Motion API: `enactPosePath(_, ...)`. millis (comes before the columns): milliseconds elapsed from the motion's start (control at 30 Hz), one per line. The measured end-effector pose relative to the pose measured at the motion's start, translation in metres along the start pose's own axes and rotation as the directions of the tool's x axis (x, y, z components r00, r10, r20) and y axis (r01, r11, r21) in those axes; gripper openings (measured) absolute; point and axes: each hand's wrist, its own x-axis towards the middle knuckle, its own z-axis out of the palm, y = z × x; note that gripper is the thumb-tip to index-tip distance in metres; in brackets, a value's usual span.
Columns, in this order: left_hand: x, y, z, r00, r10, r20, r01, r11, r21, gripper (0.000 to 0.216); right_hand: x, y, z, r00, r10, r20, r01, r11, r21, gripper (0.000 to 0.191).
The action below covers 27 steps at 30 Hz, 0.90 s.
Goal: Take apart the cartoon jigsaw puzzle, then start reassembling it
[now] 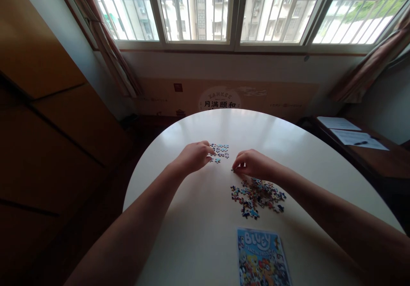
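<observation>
My right hand is closed in a pinch on a small jigsaw puzzle piece, low over the white table. Its forearm reaches past a loose heap of jigsaw pieces in mixed colours. Farther left, my left hand rests at the edge of several pieces set out in short rows. The thumb and fingers of that hand are apart, and they partly cover the leftmost pieces. A light blue piece lies just right of the left thumb.
A blue "Bluey" picture sheet or box lies at the near side of the round white table. Papers with a dark pen-like object sit on a side desk at right. Barred windows and a printed cardboard panel are behind the table.
</observation>
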Motion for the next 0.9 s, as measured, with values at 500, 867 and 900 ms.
enactPosePath(500, 0.002, 0.005, 0.001, 0.998, -0.023, 0.064, 0.019, 0.998, 0.065, 0.021, 0.020, 0.006, 0.023, 0.991, -0.013, -0.134, 0.005, 0.998, -0.059, 0.020)
enactPosePath(867, 0.004, 0.004, 0.004, 0.995, -0.052, 0.086, 0.047, 0.997, 0.060, 0.022, 0.016, 0.010, 0.028, 0.980, -0.037, -0.197, 0.033, 0.999, -0.023, 0.020)
enactPosePath(900, 0.004, 0.004, 0.003, 0.995, -0.052, 0.091, 0.047, 0.997, 0.057, 0.022, 0.016, 0.010, 0.029, 0.979, -0.036, -0.203, 0.034, 0.999, -0.014, 0.020)
